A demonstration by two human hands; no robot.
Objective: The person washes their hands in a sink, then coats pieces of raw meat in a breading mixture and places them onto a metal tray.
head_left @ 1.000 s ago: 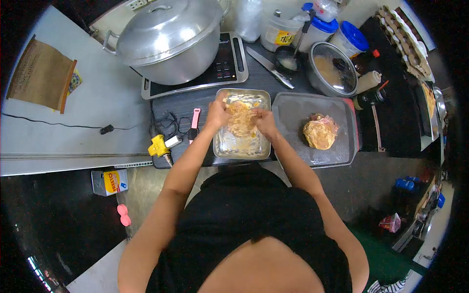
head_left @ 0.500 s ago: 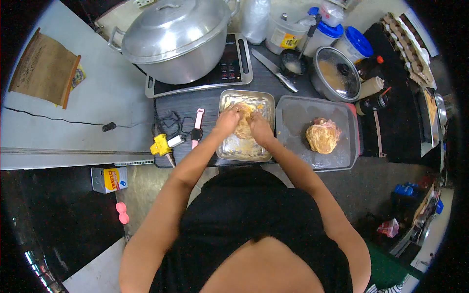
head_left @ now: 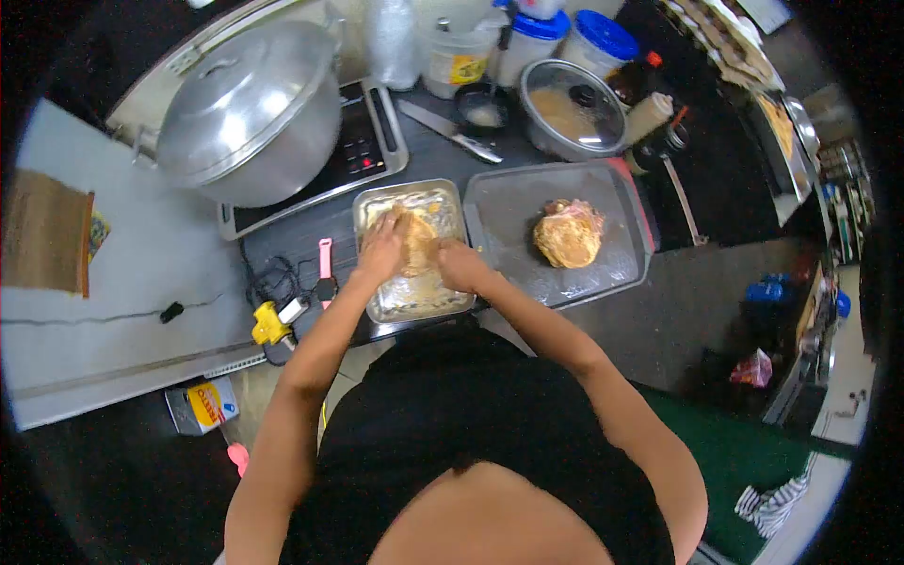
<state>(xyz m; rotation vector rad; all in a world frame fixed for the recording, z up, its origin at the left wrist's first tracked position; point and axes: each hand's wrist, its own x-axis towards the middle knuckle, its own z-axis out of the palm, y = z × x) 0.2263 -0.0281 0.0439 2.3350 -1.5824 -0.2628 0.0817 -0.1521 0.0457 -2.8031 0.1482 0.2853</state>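
Note:
A shallow metal tray [head_left: 414, 308] with crumbs and smears of coating holds a flat, yellowish coated piece of food [head_left: 417, 247], perhaps meat. My left hand [head_left: 381, 250] lies on the piece's left side with its fingers stretched out over it. At the right edge of the piece, my right hand [head_left: 460, 266] is closed, fingers curled in at its rim; the fingertips are partly hidden. Just right of the metal tray, a grey plastic tray [head_left: 494, 235] carries a stack of similar coated pieces [head_left: 567, 240], with some pink meat showing at the back.
A large lidded pot [head_left: 250, 113] stands on an induction cooker [head_left: 372, 160]. Behind the trays are a knife [head_left: 447, 130], a small black bowl [head_left: 480, 108], a glass-lidded pot [head_left: 573, 108] and tubs with blue lids [head_left: 605, 36]. A pink-strapped watch [head_left: 326, 273] and a yellow plug [head_left: 270, 325] lie at left.
The camera view has turned and shifted. My left hand's fingers have gone from bunched on the piece to spread flat over it. My right hand has moved lower along the piece's right edge.

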